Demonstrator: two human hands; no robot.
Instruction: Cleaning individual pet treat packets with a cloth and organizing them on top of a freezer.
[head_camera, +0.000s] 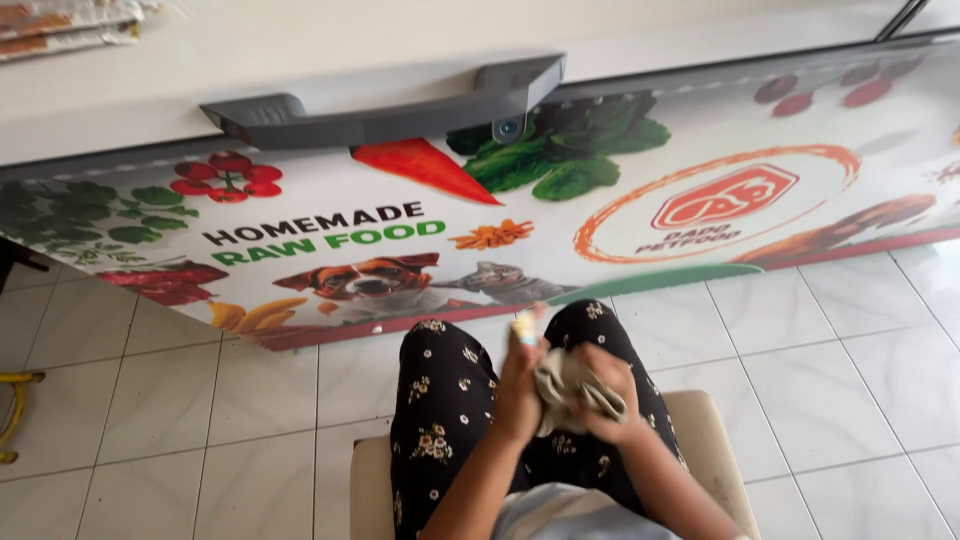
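Head view, chest freezer (300, 60) ahead, cloth (570, 385) gripped

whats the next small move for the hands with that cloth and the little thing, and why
Probably a short rub: the right hand presses the bunched grey cloth against the small pale object that the left hand holds upright over the lap. Cloth and object already touch, and both hands are close together, so another small wipe along it seems likeliest. What the object is cannot be told.
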